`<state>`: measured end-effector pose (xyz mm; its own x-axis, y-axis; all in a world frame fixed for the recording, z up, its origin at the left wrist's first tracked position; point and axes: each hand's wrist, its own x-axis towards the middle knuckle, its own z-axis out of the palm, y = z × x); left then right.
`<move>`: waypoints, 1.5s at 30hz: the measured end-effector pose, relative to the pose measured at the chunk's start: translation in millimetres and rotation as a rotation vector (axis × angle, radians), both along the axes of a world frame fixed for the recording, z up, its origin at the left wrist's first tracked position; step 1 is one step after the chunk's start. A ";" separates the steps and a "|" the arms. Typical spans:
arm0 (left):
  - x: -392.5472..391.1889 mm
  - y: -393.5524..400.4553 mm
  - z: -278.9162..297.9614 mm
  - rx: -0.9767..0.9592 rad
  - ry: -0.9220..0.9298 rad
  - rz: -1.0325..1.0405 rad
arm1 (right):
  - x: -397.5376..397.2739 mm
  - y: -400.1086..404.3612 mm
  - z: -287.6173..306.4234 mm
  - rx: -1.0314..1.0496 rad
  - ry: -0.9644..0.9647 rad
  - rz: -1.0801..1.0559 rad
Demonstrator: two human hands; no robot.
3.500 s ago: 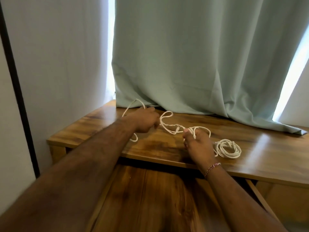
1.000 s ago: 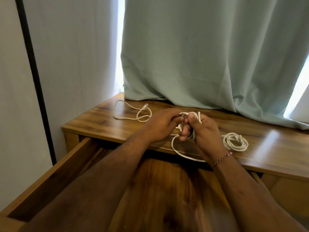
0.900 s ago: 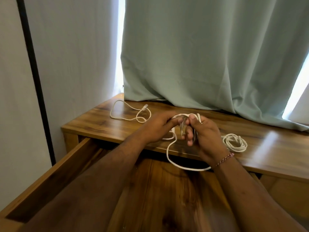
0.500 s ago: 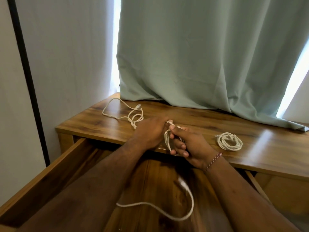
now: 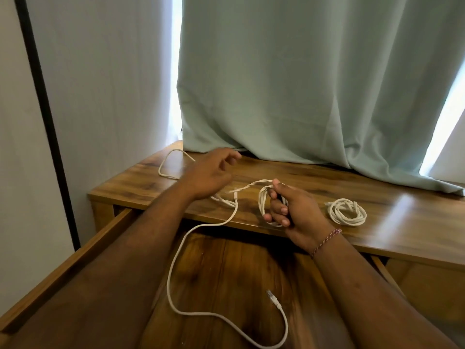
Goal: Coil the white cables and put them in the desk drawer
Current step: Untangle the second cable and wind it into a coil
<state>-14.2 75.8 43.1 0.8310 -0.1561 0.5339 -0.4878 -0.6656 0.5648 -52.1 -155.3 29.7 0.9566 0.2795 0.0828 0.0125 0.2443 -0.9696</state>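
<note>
Green curtain (image 5: 314, 84) hangs behind your desk (image 5: 392, 227) and its hem lies along the desk's back edge. Below the desk's front edge the wooden drawer (image 5: 57, 270) stands pulled open toward you, with both your forearms reaching over it.

Your left hand (image 5: 210, 176) hovers over the desk's left part, fingers loosely curled and spread, holding nothing that can be seen. Whether it touches the cable beneath it, you cannot tell from this view.

Your right hand (image 5: 293, 212) is at the desk's front edge, near the middle, with a thread bracelet (image 5: 325, 241) on the wrist. Its fingers and thumb are wrapped round a half-wound coil (image 5: 264, 206) of white cable, the loops standing upright in your grip.

From that coil the loose cable (image 5: 173, 268) runs left across the desk, drops over the front edge and trails in a long curve across the drawer floor. Its plug end (image 5: 273, 299) lies inside the drawer, toward the right.

A finished coil (image 5: 347, 211) lies flat on the desk to the right of your right hand, just beside it but not touching.

Another white strand (image 5: 166, 170) makes a loop at the desk's back left corner, partly hidden behind your left hand; whether it joins the loose cable is unclear.
</note>
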 end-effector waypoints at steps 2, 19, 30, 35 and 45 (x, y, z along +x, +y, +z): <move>3.3 7.9 -1.9 -0.068 0.069 -0.033 | 0.8 0.7 -0.4 0.016 0.015 0.036; -17.3 -85.3 -26.4 0.532 -0.268 -0.064 | 18.5 -12.6 8.2 0.724 -0.137 -0.297; -24.7 -83.8 -10.7 0.724 -0.512 0.143 | 12.1 -7.1 -11.0 -0.931 -0.905 -0.677; -11.9 -58.5 -17.3 0.538 -0.662 0.044 | 15.4 -10.9 -0.8 -1.073 -0.719 -0.515; 6.3 -8.3 -32.7 0.266 0.006 0.270 | 26.8 -62.8 -6.5 -0.474 -0.216 0.412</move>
<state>-7.8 67.5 10.4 0.8640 -0.0636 0.4994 -0.2720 -0.8937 0.3569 -25.3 -218.1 23.2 0.7393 0.6722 0.0389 0.2156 -0.1816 -0.9594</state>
